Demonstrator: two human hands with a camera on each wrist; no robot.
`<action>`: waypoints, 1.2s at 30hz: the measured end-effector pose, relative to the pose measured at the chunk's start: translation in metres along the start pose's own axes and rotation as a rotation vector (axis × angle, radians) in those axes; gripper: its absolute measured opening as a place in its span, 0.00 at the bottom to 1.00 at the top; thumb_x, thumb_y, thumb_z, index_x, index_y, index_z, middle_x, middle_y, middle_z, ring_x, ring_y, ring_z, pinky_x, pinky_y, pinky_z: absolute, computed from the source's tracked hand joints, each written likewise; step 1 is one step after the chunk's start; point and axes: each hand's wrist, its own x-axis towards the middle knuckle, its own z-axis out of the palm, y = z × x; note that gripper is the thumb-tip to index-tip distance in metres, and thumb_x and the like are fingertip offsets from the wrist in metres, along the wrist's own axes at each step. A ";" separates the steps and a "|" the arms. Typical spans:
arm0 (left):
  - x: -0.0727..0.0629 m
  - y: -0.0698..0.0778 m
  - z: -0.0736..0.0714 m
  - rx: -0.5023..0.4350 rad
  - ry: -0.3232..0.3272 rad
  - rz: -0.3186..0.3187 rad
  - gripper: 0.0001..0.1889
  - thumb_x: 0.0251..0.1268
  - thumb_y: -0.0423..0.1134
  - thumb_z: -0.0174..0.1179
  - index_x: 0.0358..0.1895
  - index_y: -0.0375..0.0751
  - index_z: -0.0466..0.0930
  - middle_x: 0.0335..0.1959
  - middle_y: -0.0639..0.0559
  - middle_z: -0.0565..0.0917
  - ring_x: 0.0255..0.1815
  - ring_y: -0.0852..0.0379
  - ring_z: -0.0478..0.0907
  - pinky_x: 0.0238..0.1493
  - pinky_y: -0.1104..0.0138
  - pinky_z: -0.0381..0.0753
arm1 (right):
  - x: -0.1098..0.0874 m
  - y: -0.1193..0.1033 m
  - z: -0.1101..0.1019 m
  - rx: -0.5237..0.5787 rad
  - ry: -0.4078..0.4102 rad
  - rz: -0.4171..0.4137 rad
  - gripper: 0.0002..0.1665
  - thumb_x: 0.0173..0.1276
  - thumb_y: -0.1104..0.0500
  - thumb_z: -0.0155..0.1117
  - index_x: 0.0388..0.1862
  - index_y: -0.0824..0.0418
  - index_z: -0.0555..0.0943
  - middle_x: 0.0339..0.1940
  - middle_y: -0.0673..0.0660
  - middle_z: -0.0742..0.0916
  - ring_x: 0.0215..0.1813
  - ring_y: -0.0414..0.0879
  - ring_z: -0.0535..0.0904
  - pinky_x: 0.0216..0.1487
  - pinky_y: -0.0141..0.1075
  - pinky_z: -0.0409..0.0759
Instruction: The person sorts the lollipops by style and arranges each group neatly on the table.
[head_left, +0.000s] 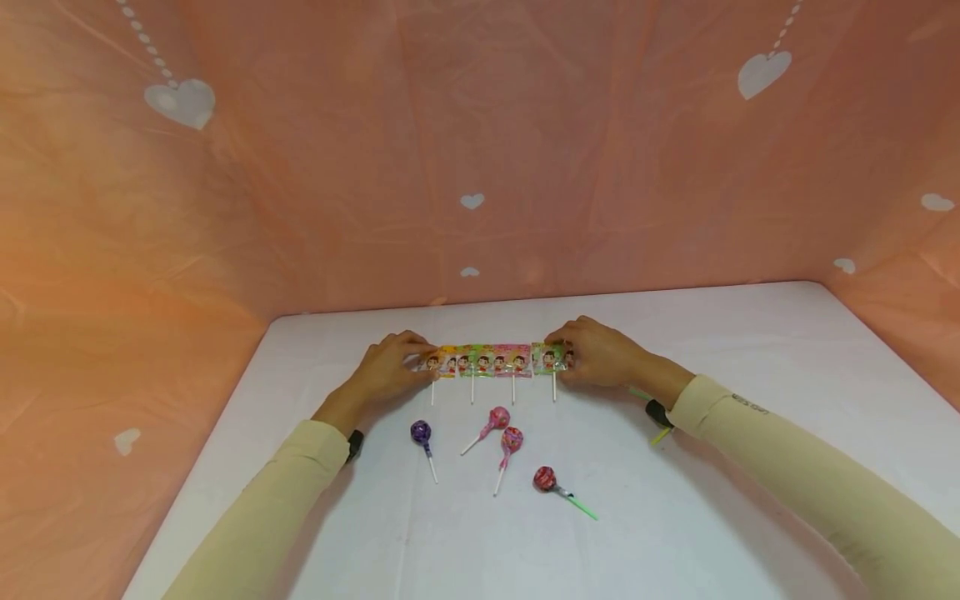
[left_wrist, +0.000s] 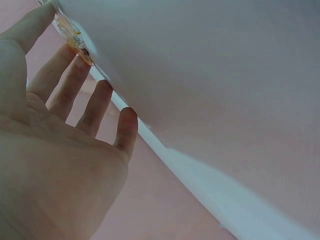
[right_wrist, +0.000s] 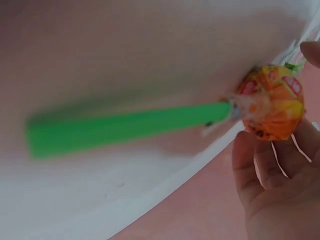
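Note:
Several flat wrapped lollipops with white sticks lie in a row in the head view. My left hand (head_left: 386, 367) pinches the orange packet (head_left: 447, 362) at the left end between thumb and fingers. A green packet (head_left: 476, 360) and a pink packet (head_left: 513, 360) sit side by side beyond it. Across a narrow gap, my right hand (head_left: 600, 354) pinches another green packet (head_left: 549, 358), partly covering it. In the right wrist view, a round orange lollipop (right_wrist: 274, 102) with a green stick lies close to my right hand; in the head view the arm hides its ball.
Nearer on the white table (head_left: 360, 533) lie a purple lollipop (head_left: 421, 432), two pink lollipops (head_left: 499, 417) and a red lollipop (head_left: 545, 478) on a green stick. By my right wrist a yellow stick tip (head_left: 660, 436) shows. A peach cloth (head_left: 525, 150) rises behind the table.

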 end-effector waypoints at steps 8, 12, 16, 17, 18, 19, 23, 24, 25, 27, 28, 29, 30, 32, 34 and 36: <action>0.000 0.000 0.000 0.010 0.002 0.009 0.27 0.67 0.50 0.63 0.66 0.45 0.77 0.67 0.45 0.74 0.71 0.41 0.66 0.72 0.39 0.58 | -0.001 0.000 0.001 0.034 -0.030 -0.022 0.33 0.57 0.50 0.71 0.62 0.59 0.79 0.56 0.56 0.84 0.58 0.50 0.74 0.61 0.48 0.76; -0.001 0.000 0.000 0.013 0.000 0.006 0.27 0.66 0.50 0.63 0.66 0.45 0.77 0.67 0.46 0.75 0.70 0.41 0.66 0.71 0.40 0.59 | -0.001 0.001 0.002 0.035 -0.042 -0.033 0.34 0.58 0.48 0.70 0.63 0.59 0.78 0.60 0.57 0.82 0.61 0.52 0.74 0.64 0.50 0.75; -0.001 0.000 -0.001 0.024 0.014 0.021 0.27 0.65 0.49 0.64 0.65 0.45 0.78 0.65 0.45 0.76 0.69 0.41 0.67 0.69 0.40 0.62 | -0.001 0.002 0.003 0.028 -0.050 -0.024 0.35 0.58 0.47 0.70 0.64 0.57 0.78 0.62 0.56 0.81 0.64 0.52 0.72 0.66 0.51 0.74; -0.001 -0.001 -0.001 0.027 0.017 0.023 0.27 0.65 0.49 0.64 0.65 0.45 0.78 0.65 0.45 0.76 0.69 0.40 0.68 0.69 0.40 0.62 | -0.001 0.002 0.003 0.026 -0.051 -0.022 0.35 0.58 0.47 0.70 0.64 0.56 0.78 0.62 0.56 0.80 0.64 0.52 0.72 0.66 0.51 0.73; -0.001 -0.001 -0.001 0.028 0.019 0.024 0.27 0.65 0.49 0.64 0.65 0.45 0.78 0.65 0.45 0.76 0.69 0.40 0.68 0.68 0.40 0.63 | -0.001 0.002 0.003 0.026 -0.051 -0.019 0.35 0.59 0.46 0.70 0.64 0.56 0.78 0.62 0.56 0.80 0.64 0.52 0.72 0.66 0.51 0.73; -0.001 -0.001 -0.001 0.027 0.019 0.022 0.27 0.65 0.50 0.65 0.65 0.45 0.78 0.65 0.45 0.76 0.69 0.41 0.68 0.68 0.41 0.63 | -0.001 0.002 0.003 0.026 -0.051 -0.020 0.35 0.59 0.46 0.70 0.64 0.56 0.78 0.62 0.56 0.80 0.64 0.51 0.72 0.65 0.51 0.73; -0.001 -0.001 -0.001 0.023 0.016 0.015 0.27 0.65 0.50 0.65 0.65 0.46 0.78 0.65 0.46 0.76 0.69 0.41 0.68 0.69 0.40 0.62 | -0.001 0.002 0.003 0.026 -0.049 -0.019 0.35 0.59 0.46 0.70 0.64 0.56 0.78 0.62 0.56 0.80 0.63 0.51 0.72 0.64 0.51 0.74; -0.001 -0.001 -0.001 0.021 0.015 0.016 0.27 0.65 0.50 0.65 0.65 0.46 0.78 0.66 0.46 0.76 0.69 0.41 0.67 0.69 0.40 0.62 | -0.001 0.002 0.004 0.029 -0.050 -0.015 0.35 0.59 0.46 0.70 0.64 0.56 0.78 0.63 0.56 0.80 0.64 0.51 0.72 0.64 0.51 0.74; -0.001 -0.001 -0.001 0.024 0.016 0.021 0.27 0.65 0.50 0.65 0.65 0.45 0.78 0.65 0.45 0.76 0.69 0.40 0.68 0.69 0.40 0.62 | -0.001 0.002 0.004 0.029 -0.051 -0.011 0.35 0.59 0.45 0.70 0.64 0.56 0.78 0.63 0.56 0.80 0.64 0.51 0.72 0.65 0.51 0.74; -0.001 -0.001 -0.002 0.025 0.017 0.026 0.27 0.65 0.50 0.65 0.65 0.45 0.78 0.65 0.45 0.76 0.69 0.40 0.68 0.69 0.40 0.62 | -0.001 0.001 0.004 0.028 -0.052 -0.008 0.35 0.59 0.45 0.70 0.64 0.56 0.78 0.63 0.56 0.80 0.64 0.51 0.72 0.64 0.51 0.74; 0.000 -0.001 -0.002 0.026 0.018 0.029 0.27 0.65 0.50 0.65 0.65 0.45 0.78 0.65 0.45 0.76 0.69 0.40 0.68 0.68 0.40 0.63 | -0.001 0.001 0.004 0.027 -0.053 -0.005 0.35 0.58 0.45 0.70 0.64 0.55 0.78 0.63 0.56 0.80 0.64 0.51 0.72 0.65 0.51 0.74; 0.000 -0.001 -0.002 0.027 0.018 0.030 0.27 0.65 0.50 0.65 0.65 0.45 0.78 0.65 0.45 0.76 0.69 0.40 0.68 0.68 0.40 0.63 | -0.001 0.001 0.004 0.026 -0.054 -0.006 0.35 0.59 0.45 0.70 0.64 0.56 0.78 0.63 0.56 0.80 0.64 0.51 0.72 0.65 0.51 0.74; 0.000 -0.001 -0.002 0.030 0.018 0.033 0.27 0.65 0.50 0.65 0.65 0.45 0.78 0.65 0.45 0.76 0.68 0.40 0.68 0.68 0.39 0.63 | -0.001 0.001 0.004 0.026 -0.054 -0.006 0.35 0.59 0.45 0.70 0.64 0.56 0.78 0.63 0.56 0.80 0.64 0.51 0.72 0.65 0.51 0.74; 0.000 -0.001 -0.002 0.028 0.016 0.031 0.27 0.65 0.50 0.65 0.65 0.45 0.78 0.65 0.45 0.76 0.68 0.40 0.68 0.68 0.40 0.63 | -0.001 0.002 0.004 0.023 -0.055 -0.011 0.35 0.59 0.45 0.69 0.64 0.56 0.78 0.63 0.56 0.80 0.64 0.52 0.72 0.65 0.51 0.74; -0.001 0.000 -0.003 0.025 0.012 0.030 0.27 0.65 0.50 0.65 0.65 0.45 0.78 0.66 0.45 0.76 0.69 0.40 0.68 0.69 0.40 0.63 | -0.002 0.001 0.003 0.025 -0.058 -0.015 0.34 0.59 0.45 0.69 0.64 0.56 0.78 0.63 0.56 0.80 0.64 0.52 0.72 0.66 0.51 0.73; -0.001 0.001 -0.003 0.023 0.007 0.026 0.27 0.65 0.50 0.64 0.65 0.45 0.78 0.66 0.45 0.76 0.69 0.40 0.68 0.69 0.40 0.62 | -0.002 0.001 0.003 0.025 -0.057 -0.021 0.34 0.59 0.45 0.69 0.64 0.56 0.78 0.63 0.56 0.80 0.65 0.52 0.72 0.67 0.51 0.73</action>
